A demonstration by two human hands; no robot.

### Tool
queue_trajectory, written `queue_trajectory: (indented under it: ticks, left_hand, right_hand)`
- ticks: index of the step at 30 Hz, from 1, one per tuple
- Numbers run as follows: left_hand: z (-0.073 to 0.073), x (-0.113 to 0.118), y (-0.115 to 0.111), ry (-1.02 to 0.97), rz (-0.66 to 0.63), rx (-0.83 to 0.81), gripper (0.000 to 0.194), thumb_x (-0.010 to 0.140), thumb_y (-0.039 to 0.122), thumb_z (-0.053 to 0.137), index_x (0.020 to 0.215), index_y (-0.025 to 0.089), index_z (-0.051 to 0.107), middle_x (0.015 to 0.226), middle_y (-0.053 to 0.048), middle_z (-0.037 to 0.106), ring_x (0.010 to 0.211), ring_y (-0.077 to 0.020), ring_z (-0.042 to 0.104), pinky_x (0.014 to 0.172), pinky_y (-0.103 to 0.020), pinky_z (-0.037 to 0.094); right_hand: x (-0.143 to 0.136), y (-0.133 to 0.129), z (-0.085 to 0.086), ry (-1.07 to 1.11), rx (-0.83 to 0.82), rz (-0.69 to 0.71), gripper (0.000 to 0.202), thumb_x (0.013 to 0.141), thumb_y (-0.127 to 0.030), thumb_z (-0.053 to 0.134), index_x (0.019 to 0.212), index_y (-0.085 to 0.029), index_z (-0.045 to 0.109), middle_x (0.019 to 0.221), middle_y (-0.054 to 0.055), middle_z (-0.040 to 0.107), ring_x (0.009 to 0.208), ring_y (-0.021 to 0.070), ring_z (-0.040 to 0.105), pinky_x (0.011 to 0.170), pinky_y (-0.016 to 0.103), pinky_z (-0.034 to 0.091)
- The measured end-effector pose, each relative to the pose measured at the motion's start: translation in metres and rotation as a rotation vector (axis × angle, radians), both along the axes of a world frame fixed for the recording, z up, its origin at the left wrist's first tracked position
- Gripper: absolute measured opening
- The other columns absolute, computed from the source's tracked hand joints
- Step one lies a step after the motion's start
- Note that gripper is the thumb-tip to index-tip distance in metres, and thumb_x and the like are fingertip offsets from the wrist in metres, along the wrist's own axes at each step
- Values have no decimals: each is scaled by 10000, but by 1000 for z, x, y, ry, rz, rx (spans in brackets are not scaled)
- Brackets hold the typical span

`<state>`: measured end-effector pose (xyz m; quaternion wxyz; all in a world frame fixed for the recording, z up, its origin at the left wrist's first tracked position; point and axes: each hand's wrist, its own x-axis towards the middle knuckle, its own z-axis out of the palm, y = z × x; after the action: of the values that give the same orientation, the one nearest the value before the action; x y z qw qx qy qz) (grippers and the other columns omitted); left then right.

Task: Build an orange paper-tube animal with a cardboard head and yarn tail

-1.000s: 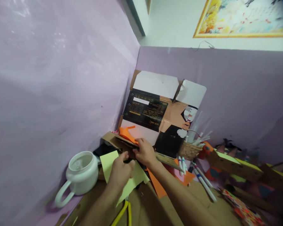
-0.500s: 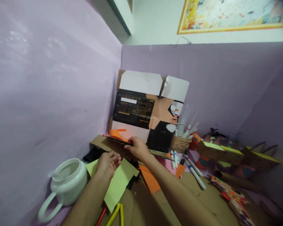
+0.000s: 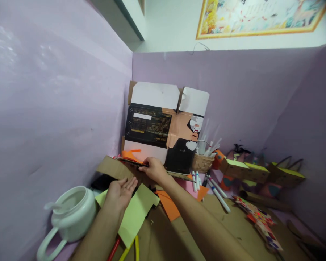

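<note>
My right hand (image 3: 155,170) grips the near edge of a cardboard sheet (image 3: 112,168) that is lifted at a tilt, thumb and fingers closed on it. Palm up, my left hand (image 3: 121,193) is open just below that sheet, with nothing in it. Light green paper (image 3: 134,217) lies beside and partly behind the left hand. Orange paper (image 3: 168,204) lies under my right forearm. Behind the hands, a flattened printed carton (image 3: 149,125) leans against the wall, and a strip of orange paper (image 3: 132,155) rests at its foot.
A white pot (image 3: 73,214) with a spoon stands at the left. Yellow-handled scissors (image 3: 136,246) and a red stick (image 3: 114,250) lie at the front. To the right are a basket of sticks (image 3: 203,162), several markers (image 3: 219,197), small box crafts (image 3: 236,168) and a patterned paper piece (image 3: 258,215).
My left hand has turned further palm up, its fingers opening out. My right hand keeps its hold on the cardboard sheet. The whole view has shifted slightly to the right.
</note>
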<state>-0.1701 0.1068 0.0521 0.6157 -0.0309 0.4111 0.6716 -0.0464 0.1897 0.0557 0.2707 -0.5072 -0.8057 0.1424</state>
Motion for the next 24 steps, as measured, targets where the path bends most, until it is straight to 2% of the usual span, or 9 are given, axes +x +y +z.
queue_trajectory:
  ticks: [3, 6, 9, 12, 16, 18, 20, 22, 24]
  left_hand:
    - [8, 2, -25, -26, -5, 33, 320, 854, 45, 349, 1160, 42, 439, 1117, -247, 553, 1074, -290, 570, 608, -308, 596]
    - [18, 8, -52, 9, 2, 64, 202, 880, 83, 352, 1009, 37, 500, 1008, -230, 609, 919, -262, 650, 607, -319, 598]
    - [28, 16, -75, 164, 26, 81, 162, 887, 84, 362, 830, 74, 513, 927, -210, 649, 754, -215, 688, 588, -300, 594]
    - [35, 23, -91, 328, 85, 140, 181, 877, 59, 373, 744, 107, 488, 865, -179, 680, 703, -204, 694, 574, -284, 586]
    - [41, 25, -100, 433, 134, 227, 192, 862, 52, 396, 698, 141, 437, 781, -146, 705, 720, -220, 697, 576, -283, 578]
    - [43, 23, -103, 485, 163, 271, 177, 865, 80, 406, 706, 154, 433, 757, -131, 711, 718, -219, 697, 568, -279, 572]
    - [45, 22, -106, 545, 186, 319, 153, 861, 111, 424, 718, 163, 438, 722, -117, 712, 697, -213, 696, 557, -271, 565]
    - [51, 25, -110, 586, 162, 375, 124, 846, 133, 452, 727, 164, 456, 665, -99, 706, 656, -204, 691, 551, -270, 560]
    - [59, 33, -111, 592, 105, 422, 106, 832, 145, 468, 728, 155, 483, 597, -74, 688, 591, -188, 676, 542, -271, 555]
  right_hand:
    - [0, 1, 1, 6, -11, 6, 291, 705, -374, 674, 922, -181, 661, 905, 78, 689, 824, 198, 603, 658, 258, 389]
    - [2, 1, 1, 7, -36, -2, 343, 673, -430, 691, 906, -179, 670, 876, 77, 695, 802, 199, 607, 637, 256, 391]
    - [6, 0, -1, 7, -56, -18, 386, 663, -478, 683, 902, -175, 677, 862, 86, 698, 766, 205, 610, 605, 260, 387]
    - [13, -3, -2, 16, -57, -16, 355, 671, -476, 678, 852, -170, 689, 820, 91, 701, 736, 206, 609, 589, 261, 377]
    - [26, -12, 3, 69, -30, -29, 304, 740, -440, 623, 839, -160, 689, 808, 100, 698, 729, 202, 606, 603, 261, 372]
    - [36, -23, 10, 116, -8, -34, 297, 800, -413, 554, 843, -150, 684, 827, 106, 693, 754, 201, 602, 638, 264, 375]
    - [49, -42, 20, 174, 8, -16, 380, 877, -410, 421, 834, -133, 678, 843, 113, 684, 785, 201, 597, 672, 270, 380]
    - [65, -65, 33, 235, 1, 43, 485, 922, -432, 281, 888, -139, 667, 892, 95, 681, 818, 186, 598, 693, 258, 395]
    - [82, -92, 45, 284, -22, 156, 501, 922, -462, 260, 901, -173, 668, 901, 48, 681, 833, 166, 599, 707, 239, 408]
